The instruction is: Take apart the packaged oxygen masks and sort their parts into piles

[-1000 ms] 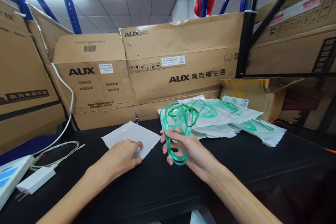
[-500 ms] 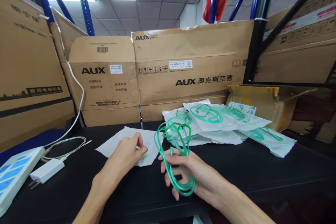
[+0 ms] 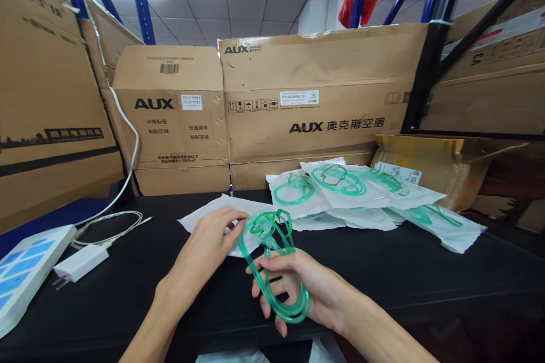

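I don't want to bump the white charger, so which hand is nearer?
Left. The left hand is right of the white charger, over the white sheet; the right hand, holding green tubing, is farther right.

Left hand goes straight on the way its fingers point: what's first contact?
Probably the green tubing held in the right hand. In the picture its near loop borders the left hand's fingertips; depth is unclear, so they may already touch.

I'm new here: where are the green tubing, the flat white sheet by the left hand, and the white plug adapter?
Green tubing [image 3: 293,313]: head view, bottom bend of its loops.
White sheet [image 3: 194,219]: head view, its uncovered left part.
White plug adapter [image 3: 83,262]: head view, middle of its body.
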Motion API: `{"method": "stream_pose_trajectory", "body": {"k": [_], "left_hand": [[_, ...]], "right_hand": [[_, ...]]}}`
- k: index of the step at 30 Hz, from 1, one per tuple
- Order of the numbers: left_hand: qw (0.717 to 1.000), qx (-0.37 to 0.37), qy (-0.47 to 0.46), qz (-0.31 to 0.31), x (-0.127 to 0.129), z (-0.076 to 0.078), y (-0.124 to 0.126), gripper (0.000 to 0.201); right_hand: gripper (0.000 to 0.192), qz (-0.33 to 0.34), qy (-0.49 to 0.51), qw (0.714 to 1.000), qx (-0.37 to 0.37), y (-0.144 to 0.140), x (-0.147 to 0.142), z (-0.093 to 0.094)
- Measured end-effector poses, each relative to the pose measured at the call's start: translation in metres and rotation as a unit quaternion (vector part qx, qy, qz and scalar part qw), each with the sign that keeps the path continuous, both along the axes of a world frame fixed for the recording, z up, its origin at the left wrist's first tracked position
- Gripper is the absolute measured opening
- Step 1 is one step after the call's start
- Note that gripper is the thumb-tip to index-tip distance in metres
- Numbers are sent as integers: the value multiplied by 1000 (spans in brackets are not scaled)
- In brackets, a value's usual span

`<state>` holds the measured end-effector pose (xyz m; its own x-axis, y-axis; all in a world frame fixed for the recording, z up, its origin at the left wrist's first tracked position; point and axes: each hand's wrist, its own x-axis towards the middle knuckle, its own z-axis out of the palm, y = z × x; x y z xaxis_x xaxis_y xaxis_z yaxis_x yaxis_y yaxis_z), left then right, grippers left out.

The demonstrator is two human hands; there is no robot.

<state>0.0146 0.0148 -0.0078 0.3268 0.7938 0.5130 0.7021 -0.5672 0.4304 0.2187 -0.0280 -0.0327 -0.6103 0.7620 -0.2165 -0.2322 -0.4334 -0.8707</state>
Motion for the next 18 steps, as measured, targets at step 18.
{"method": "stream_pose_trajectory", "body": {"k": [18], "left_hand": [[991, 45, -3, -123, 25, 3, -18, 19]], "right_hand": [[22, 58, -27, 998, -23, 19, 16, -6]]}}
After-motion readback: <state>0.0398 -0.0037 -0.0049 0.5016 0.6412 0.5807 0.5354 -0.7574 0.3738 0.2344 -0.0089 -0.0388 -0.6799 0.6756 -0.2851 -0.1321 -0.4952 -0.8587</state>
